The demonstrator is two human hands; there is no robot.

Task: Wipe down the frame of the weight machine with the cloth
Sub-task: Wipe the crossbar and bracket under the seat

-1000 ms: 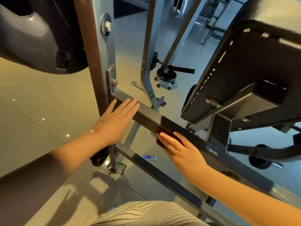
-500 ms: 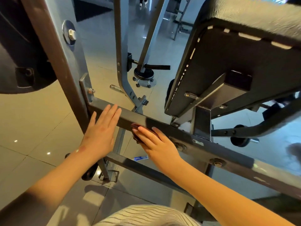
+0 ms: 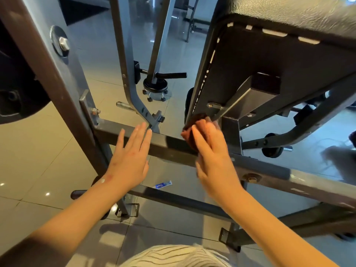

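Maroon cloth (image 3: 189, 132) has slid back from beside the left hand (image 3: 131, 160) toward the seat post (image 3: 230, 132), pressed on the crossbar (image 3: 169, 146) under straight fingers of the right hand (image 3: 213, 160). The left fingers lie flat and open, bracing. That stretch looks wiped.

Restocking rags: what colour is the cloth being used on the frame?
Dark reddish-brown cloth, seen in the head view.
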